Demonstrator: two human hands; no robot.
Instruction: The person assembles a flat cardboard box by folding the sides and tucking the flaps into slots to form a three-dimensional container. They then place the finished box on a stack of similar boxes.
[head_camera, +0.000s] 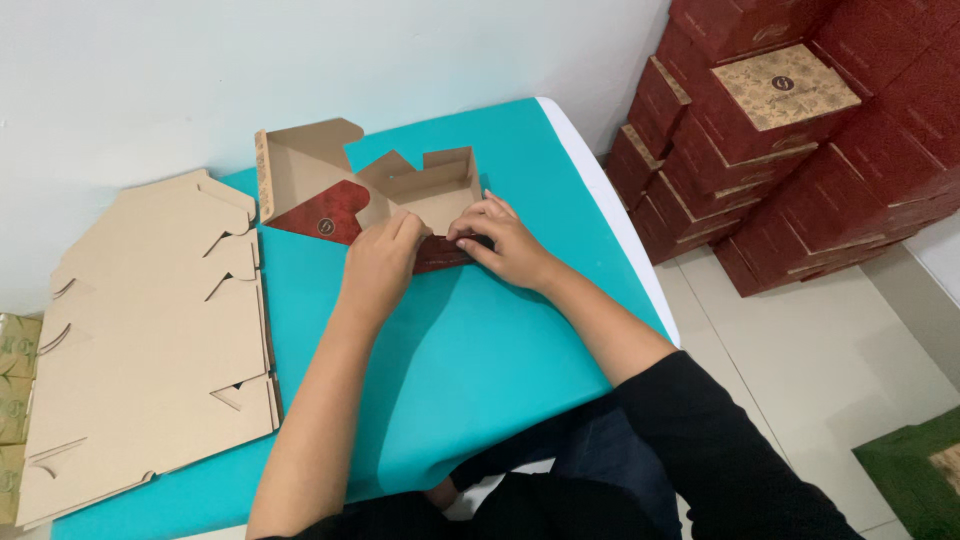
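head view: left hand (380, 262) and right hand (503, 243) press curled fingers onto the near wall of a half-folded carton (400, 195) mid-desk (480, 370). flat cardboard blanks (150, 330) lie left; red boxes (790, 130) stack far right.

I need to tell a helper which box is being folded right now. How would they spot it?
Find the teal table by the white wall. Near its far edge, under both hands, sits the half-folded box. Unlike the flat cardboard blanks to its left, it already has raised walls and an open lid.
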